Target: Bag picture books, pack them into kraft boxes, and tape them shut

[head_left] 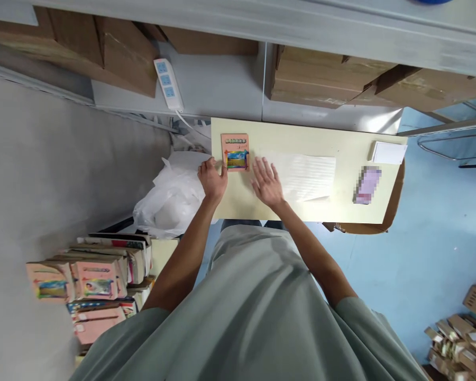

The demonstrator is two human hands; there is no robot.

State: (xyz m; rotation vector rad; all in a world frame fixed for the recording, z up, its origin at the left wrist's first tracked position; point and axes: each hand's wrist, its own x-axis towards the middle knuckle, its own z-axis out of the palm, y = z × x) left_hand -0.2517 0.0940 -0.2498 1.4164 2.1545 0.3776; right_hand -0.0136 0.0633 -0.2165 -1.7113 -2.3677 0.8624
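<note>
A pink paperback book [235,152] with a landscape picture on its cover lies on the left part of the cream tabletop [277,209]. My left hand [213,180] rests at the table's left edge, thumb apart from the bent fingers, with the thumb tip at the book's lower left edge. Whether it touches the book I cannot tell. Just right of the book, my right hand [267,181] is spread palm down over the left side of a thin white paper sheet [311,177]. Neither hand has anything gripped.
A stack of white cards [389,153] and a blurred purple item [367,185] lie at the table's right. White plastic bags [170,196] crowd its left side. Piled books [99,280] stand lower left. Cardboard boxes [325,76] and a power strip [168,84] sit behind.
</note>
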